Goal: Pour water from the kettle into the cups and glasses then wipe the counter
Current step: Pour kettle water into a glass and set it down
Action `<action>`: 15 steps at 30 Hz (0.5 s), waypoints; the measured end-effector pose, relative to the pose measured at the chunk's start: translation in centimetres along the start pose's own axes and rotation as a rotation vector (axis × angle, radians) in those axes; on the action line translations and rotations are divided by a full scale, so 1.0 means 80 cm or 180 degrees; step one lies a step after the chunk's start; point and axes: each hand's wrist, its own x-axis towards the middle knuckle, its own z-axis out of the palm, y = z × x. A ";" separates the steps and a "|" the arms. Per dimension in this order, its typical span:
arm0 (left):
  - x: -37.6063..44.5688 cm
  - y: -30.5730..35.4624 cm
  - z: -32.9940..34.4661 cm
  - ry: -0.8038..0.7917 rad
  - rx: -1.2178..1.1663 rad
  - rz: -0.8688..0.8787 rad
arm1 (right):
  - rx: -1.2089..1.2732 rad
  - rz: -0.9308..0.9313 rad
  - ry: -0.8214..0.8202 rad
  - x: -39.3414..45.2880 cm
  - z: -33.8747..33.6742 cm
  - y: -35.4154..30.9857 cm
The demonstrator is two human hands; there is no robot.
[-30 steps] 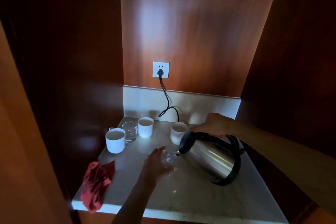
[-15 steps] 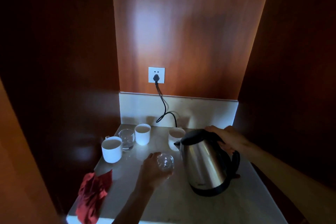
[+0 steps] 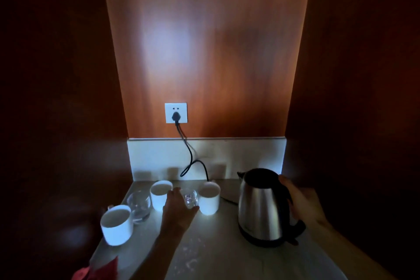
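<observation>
With the left hand (image 3: 179,209) gripping a glass (image 3: 190,198) between crowded cups and the right hand (image 3: 300,202) grasping the kettle (image 3: 261,207), a nudge could spill water

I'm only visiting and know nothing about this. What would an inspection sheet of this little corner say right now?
Surface: pale stone counter, faint marks near the front.
Job's things: steel kettle upright at right; three white cups; one glass standing at left, another glass between two cups.
Clutter: nothing seen.
Hands: left hand grips the middle glass; right hand holds the kettle's handle.
Cables: black cord plugged into the wall socket, running down behind the cups.
Surroundings: wooden panels, dim light; red cloth at the front left edge.
</observation>
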 end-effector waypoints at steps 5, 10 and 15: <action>0.029 -0.003 0.024 0.0120 0.0134 0.0006 | 0.0084 0.0156 0.0173 0.017 -0.001 0.006; 0.050 -0.007 0.040 0.0051 0.0129 -0.0131 | 0.0159 0.0219 0.0210 0.034 0.008 0.017; 0.070 -0.023 0.052 -0.0221 0.0263 -0.0311 | 0.0196 0.0379 0.0346 0.044 0.009 0.028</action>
